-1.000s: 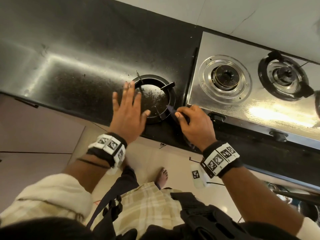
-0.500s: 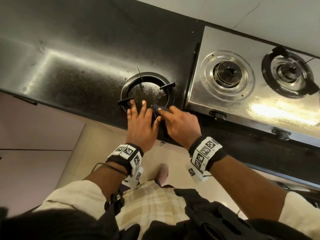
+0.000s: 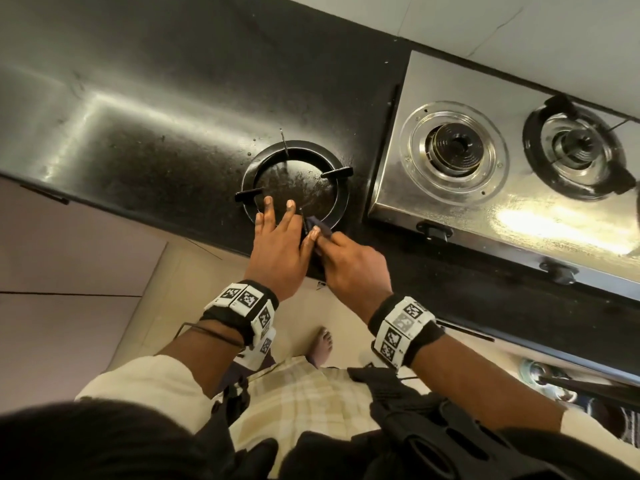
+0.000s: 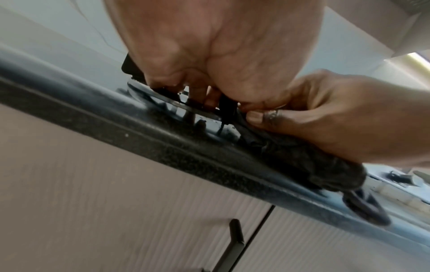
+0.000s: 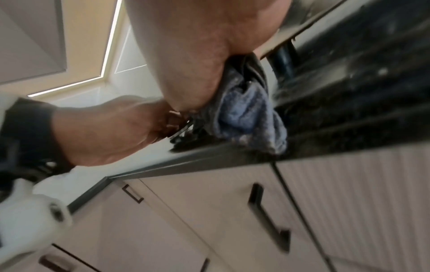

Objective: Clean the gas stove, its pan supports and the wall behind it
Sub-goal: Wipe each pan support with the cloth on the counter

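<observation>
A loose black pan support ring (image 3: 294, 150) lies on the black countertop (image 3: 138, 116), left of the steel gas stove (image 3: 450, 209). My left hand (image 3: 277, 233) lies on the ring's near rim with its fingers straight. Right beside it, my right hand (image 3: 337, 251) grips a bunched blue cloth (image 3: 318, 224) against the same near rim. In the right wrist view the cloth (image 5: 246, 114) bulges out below my palm. In the left wrist view the ring (image 4: 170, 98) shows under my left fingers. A second pan support (image 3: 575, 150) sits on the far burner. The near burner (image 3: 453, 147) is bare. The pale wall (image 3: 485, 22) runs behind.
Two black knobs (image 3: 434, 232) stick out of the stove's front. The counter's front edge (image 4: 139, 139) runs just under both wrists. Below it are pale cabinet doors with black handles (image 5: 267, 217). My foot (image 3: 322, 344) stands on the floor.
My left hand has drawn back from the ring's left side to its near rim. My right hand has slid the cloth left until it sits against my left hand.
</observation>
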`<state>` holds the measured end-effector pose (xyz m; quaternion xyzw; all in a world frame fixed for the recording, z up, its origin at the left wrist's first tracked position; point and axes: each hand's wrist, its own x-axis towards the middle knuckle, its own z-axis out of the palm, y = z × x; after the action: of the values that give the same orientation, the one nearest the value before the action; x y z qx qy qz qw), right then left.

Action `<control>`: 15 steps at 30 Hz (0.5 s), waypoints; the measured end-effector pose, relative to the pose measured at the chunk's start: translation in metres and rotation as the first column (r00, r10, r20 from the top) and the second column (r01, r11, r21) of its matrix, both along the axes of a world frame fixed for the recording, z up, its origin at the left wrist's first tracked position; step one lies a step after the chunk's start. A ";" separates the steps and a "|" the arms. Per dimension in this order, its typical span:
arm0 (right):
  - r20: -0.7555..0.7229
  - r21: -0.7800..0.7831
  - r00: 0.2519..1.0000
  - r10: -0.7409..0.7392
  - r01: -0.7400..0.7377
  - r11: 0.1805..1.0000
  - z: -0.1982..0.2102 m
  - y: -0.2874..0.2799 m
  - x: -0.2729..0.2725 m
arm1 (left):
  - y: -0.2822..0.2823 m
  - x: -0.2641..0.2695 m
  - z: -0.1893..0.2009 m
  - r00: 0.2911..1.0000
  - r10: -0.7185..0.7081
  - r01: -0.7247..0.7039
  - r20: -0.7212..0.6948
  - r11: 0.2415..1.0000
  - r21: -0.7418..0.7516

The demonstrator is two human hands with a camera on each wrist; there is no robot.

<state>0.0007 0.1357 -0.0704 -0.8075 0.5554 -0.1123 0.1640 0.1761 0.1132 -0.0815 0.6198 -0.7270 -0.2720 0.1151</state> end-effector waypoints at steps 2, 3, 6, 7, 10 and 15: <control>-0.064 -0.046 0.997 -0.040 0.037 0.998 0.002 -0.011 -0.006 | -0.001 0.001 0.002 1.000 -0.010 0.010 -0.002 1.000 0.002; -0.100 -0.073 0.990 -0.098 0.091 0.993 0.005 -0.018 -0.009 | -0.002 0.002 0.004 1.000 -0.008 0.008 -0.007 1.000 0.008; -0.203 -0.139 0.952 -0.227 0.201 0.970 0.014 -0.051 -0.009 | -0.002 0.000 0.009 0.999 0.031 -0.031 -0.018 0.999 0.015; -0.239 -0.130 0.941 -0.238 0.212 0.969 0.016 -0.060 -0.006 | -0.002 -0.001 0.011 0.999 0.040 -0.039 -0.020 0.999 0.015; -0.296 -0.095 0.917 -0.266 0.249 0.964 0.015 -0.071 0.001 | -0.001 -0.002 0.012 0.999 0.044 -0.043 -0.017 0.999 0.013; -0.183 -0.015 0.924 -0.337 0.340 0.940 0.010 -0.051 -0.004 | -0.001 0.003 0.012 0.999 -0.002 0.001 0.040 1.000 0.012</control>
<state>-0.0033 0.0848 -0.0607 -0.7050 0.7000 -0.0594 0.0973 0.1791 0.1117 -0.0699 0.6252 -0.7281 -0.2638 0.0965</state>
